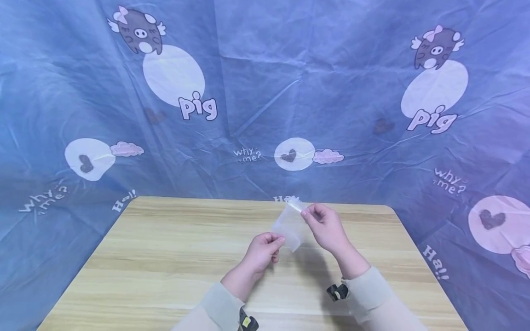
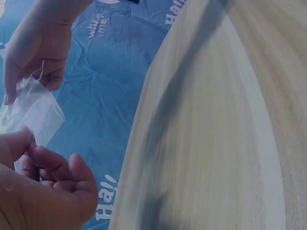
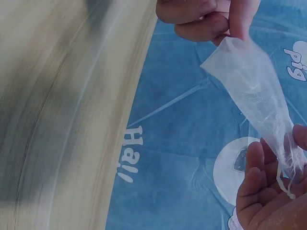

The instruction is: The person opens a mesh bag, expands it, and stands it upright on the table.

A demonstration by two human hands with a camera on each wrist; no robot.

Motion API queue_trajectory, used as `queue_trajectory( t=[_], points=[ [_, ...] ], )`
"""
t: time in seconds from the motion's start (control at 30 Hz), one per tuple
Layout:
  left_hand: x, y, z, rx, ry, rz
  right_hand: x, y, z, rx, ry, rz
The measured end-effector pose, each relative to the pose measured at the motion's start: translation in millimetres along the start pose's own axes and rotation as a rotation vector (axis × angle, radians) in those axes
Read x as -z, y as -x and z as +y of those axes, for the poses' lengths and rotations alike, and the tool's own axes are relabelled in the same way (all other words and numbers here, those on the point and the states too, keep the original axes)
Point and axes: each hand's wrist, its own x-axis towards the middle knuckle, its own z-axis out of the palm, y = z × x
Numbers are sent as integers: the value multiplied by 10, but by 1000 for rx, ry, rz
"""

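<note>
A small sheer white drawstring pouch (image 1: 285,225) is stretched between both hands above the table. My left hand (image 1: 258,252) pinches its lower end between thumb and forefinger. At the gathered drawstring end, my right hand (image 1: 329,228) holds the pouch with thumb and fingers. The right wrist view shows the mesh pouch (image 3: 252,79) narrowing toward that end, with a white cord (image 3: 282,182) dangling by the right palm. In the left wrist view the other fingers of the left hand (image 2: 53,191) are loosely curled, and the pouch looks thin and flat.
Below the hands lies a light wood-grain table (image 1: 165,257), its far edge meeting a blue cloth backdrop (image 1: 256,101) printed with pigs and lettering. The cloth also hangs along both sides. Black wrist cameras sit at the left cuff (image 1: 219,305) and right cuff (image 1: 368,292).
</note>
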Motion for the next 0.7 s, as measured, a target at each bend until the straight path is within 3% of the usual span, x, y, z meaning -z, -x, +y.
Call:
queue_trajectory(
  t=[0.2, 0.3, 0.43, 0.7],
  points=[
    [36, 36, -7, -5, -77, 33, 26, -8, -26, -7, 0, 5],
    [63, 34, -13, 7, -58, 33, 40, -19, -42, -7, -3, 30],
    [56, 18, -13, -26, -11, -5, 40, -23, -53, 4, -15, 48],
    [-27, 3, 1, -61, 4, -15, -25, 0, -50, 6, -50, 26]
  ],
)
